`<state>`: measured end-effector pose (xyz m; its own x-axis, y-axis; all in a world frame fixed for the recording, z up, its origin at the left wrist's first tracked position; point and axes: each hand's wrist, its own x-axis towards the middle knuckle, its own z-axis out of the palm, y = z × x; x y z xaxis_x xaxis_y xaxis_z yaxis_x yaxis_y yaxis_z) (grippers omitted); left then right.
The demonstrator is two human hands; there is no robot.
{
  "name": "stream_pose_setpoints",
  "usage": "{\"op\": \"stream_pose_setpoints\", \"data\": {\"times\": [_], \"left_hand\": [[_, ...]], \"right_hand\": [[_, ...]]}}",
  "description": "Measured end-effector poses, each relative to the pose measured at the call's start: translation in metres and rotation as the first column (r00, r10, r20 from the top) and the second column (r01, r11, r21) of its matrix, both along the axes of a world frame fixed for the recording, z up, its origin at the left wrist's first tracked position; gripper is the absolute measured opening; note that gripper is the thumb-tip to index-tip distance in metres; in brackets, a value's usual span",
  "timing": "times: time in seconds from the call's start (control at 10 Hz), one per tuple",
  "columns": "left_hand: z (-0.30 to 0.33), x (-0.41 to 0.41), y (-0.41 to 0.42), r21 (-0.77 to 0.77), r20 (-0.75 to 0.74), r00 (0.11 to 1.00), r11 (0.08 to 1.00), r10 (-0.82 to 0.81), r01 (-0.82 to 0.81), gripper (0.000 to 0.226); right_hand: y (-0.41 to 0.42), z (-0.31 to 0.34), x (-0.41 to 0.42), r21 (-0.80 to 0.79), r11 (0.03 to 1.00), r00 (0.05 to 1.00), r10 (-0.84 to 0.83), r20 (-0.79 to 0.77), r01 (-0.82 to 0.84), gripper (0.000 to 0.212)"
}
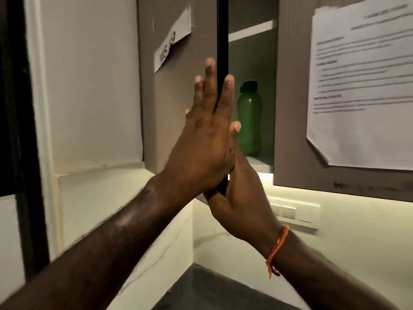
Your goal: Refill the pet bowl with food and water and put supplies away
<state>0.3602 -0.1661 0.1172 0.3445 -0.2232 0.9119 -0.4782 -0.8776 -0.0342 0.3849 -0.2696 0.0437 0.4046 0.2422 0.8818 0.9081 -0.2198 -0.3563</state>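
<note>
A green water bottle [249,121] with a dark cap stands upright on the lower shelf of a grey wall cabinet. The cabinet's left door [178,113] is ajar, its dark edge facing me. My left hand [205,135] lies flat against that door with straight fingers, the index finger reaching past the edge. My right hand [237,204], with an orange thread on its wrist, grips the door's lower corner from below. No pet bowl or food is in view.
The right cabinet door [290,130] is closed and carries a printed sheet [362,86]. A torn paper label [173,41] hangs on the left door. A white switch panel [295,213] sits on the lit wall below. A dark countertop [212,291] lies beneath.
</note>
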Motion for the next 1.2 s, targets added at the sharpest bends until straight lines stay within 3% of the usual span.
{"op": "stream_pose_setpoints", "data": {"times": [0.1, 0.2, 0.3, 0.5, 0.6, 0.8, 0.9, 1.0, 1.1, 1.2], "left_hand": [[0.004, 0.019, -0.011, 0.074, -0.036, 0.999, 0.997, -0.021, 0.023, 0.073], [0.011, 0.036, -0.02, 0.133, -0.121, 0.992, 0.99, -0.041, 0.057, 0.071], [0.012, 0.06, -0.022, 0.183, -0.178, 0.98, 0.976, -0.086, 0.119, 0.067], [0.006, 0.121, -0.013, 0.375, -0.184, 0.983, 0.923, -0.021, 0.089, 0.064], [0.001, 0.135, -0.013, 0.429, -0.165, 0.986, 0.902, 0.028, 0.046, 0.07], [-0.015, 0.153, -0.006, 0.473, -0.056, 0.998, 0.881, 0.015, 0.014, 0.084], [-0.017, 0.16, 0.001, 0.507, -0.019, 1.0, 0.862, 0.006, 0.005, 0.083], [-0.011, 0.146, 0.009, 0.541, -0.104, 0.993, 0.841, 0.047, 0.016, 0.08], [-0.007, 0.119, 0.019, 0.46, -0.194, 0.98, 0.886, 0.042, 0.053, 0.078], [-0.005, 0.087, 0.031, 0.357, -0.159, 0.987, 0.933, 0.019, 0.039, 0.083]], "right_hand": [[-0.019, 0.0, 0.011, -0.073, 0.971, 0.973, -0.224, 0.058, 0.228, 0.084], [-0.037, -0.001, 0.027, -0.095, 0.841, 0.835, -0.504, 0.219, 0.533, 0.085], [-0.054, -0.003, 0.048, -0.153, 0.648, 0.661, -0.693, 0.287, 0.746, 0.082], [-0.078, -0.002, 0.089, -0.212, 0.308, 0.373, -0.799, 0.472, 0.928, 0.065], [-0.081, -0.002, 0.101, -0.199, 0.213, 0.287, -0.804, 0.521, 0.957, 0.064], [-0.071, -0.006, 0.101, -0.183, 0.166, 0.239, -0.821, 0.519, 0.969, 0.061], [-0.074, -0.001, 0.092, -0.253, 0.137, 0.253, -0.82, 0.514, 0.958, 0.064], [-0.075, 0.012, 0.074, -0.372, 0.11, 0.295, -0.82, 0.491, 0.922, 0.069], [-0.081, 0.026, 0.049, -0.402, 0.136, 0.324, -0.834, 0.447, 0.906, 0.068], [-0.089, 0.038, 0.018, -0.335, 0.118, 0.263, -0.863, 0.432, 0.935, 0.068]]}}
